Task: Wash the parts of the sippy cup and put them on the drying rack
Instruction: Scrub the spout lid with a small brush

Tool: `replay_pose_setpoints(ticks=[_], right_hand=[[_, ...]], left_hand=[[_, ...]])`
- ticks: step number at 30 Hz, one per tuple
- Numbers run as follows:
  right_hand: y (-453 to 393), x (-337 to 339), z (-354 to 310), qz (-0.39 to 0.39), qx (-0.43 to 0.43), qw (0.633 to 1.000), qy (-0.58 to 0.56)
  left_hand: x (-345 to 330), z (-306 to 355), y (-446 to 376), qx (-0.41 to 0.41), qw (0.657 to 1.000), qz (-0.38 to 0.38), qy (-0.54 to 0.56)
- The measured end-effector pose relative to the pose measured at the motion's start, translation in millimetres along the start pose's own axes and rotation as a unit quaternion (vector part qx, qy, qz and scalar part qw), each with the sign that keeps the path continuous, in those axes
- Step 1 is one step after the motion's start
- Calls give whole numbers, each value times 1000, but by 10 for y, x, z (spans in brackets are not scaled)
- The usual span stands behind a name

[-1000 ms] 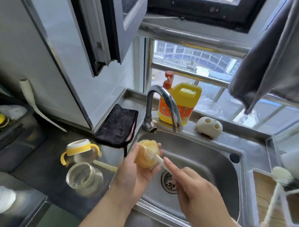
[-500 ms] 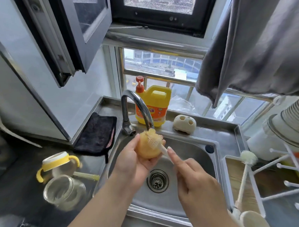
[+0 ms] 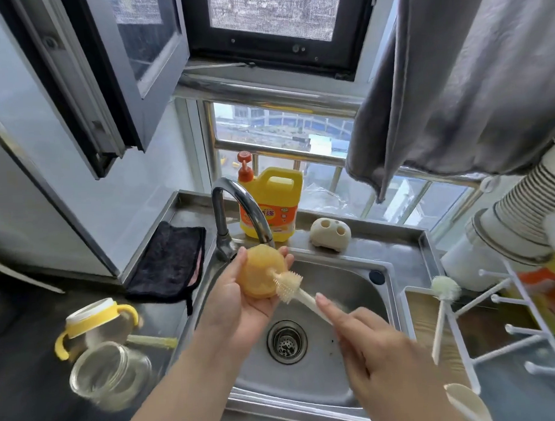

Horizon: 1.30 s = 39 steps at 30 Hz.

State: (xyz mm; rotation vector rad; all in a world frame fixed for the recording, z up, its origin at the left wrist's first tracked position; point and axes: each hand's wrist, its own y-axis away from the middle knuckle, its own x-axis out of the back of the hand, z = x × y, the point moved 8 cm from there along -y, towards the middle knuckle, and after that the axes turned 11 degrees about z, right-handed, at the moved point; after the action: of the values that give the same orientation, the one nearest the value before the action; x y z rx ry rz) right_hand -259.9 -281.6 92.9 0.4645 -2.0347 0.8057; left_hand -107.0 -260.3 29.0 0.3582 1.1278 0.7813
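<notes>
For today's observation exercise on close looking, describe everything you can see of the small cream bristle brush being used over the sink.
The small cream bristle brush has a thin, pale handle and a short head ringed with stubby bristles; it looks like plastic or silicone. It lies slanted over the steel sink, head up and to the left. The bristles touch the round translucent amber cup part, which the left hand cradles. The right hand grips the handle's lower end, its index finger stretched along it.

Left hand cupped, right hand gripping.
</notes>
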Motion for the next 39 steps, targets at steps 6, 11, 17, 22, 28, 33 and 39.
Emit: replay_pose_setpoints(ticks=[6, 11, 17, 22, 28, 33, 39], right_hand=[[-266, 10, 143, 29, -32, 999, 15], [-59, 51, 143, 11, -40, 999, 8], [-187, 84, 248, 33, -53, 998, -16], [-37, 233, 358, 35, -64, 997, 12], [-5, 299, 388, 45, -70, 996, -17], [-52, 395, 430, 56, -43, 997, -22], [13, 451, 474, 58, 2, 998, -30]], left_hand=[[-159, -109, 54, -8, 998, -37, -46], [-194, 14, -22, -31, 999, -23, -36], [-352, -186, 4, -18, 995, -44, -83], [-409, -275, 7, 8, 988, -68, -140], [-538, -343, 62, 26, 988, -107, -112], [-589, -340, 158, 27, 966, -151, -208], [-626, -156, 144, 24, 970, -173, -167]])
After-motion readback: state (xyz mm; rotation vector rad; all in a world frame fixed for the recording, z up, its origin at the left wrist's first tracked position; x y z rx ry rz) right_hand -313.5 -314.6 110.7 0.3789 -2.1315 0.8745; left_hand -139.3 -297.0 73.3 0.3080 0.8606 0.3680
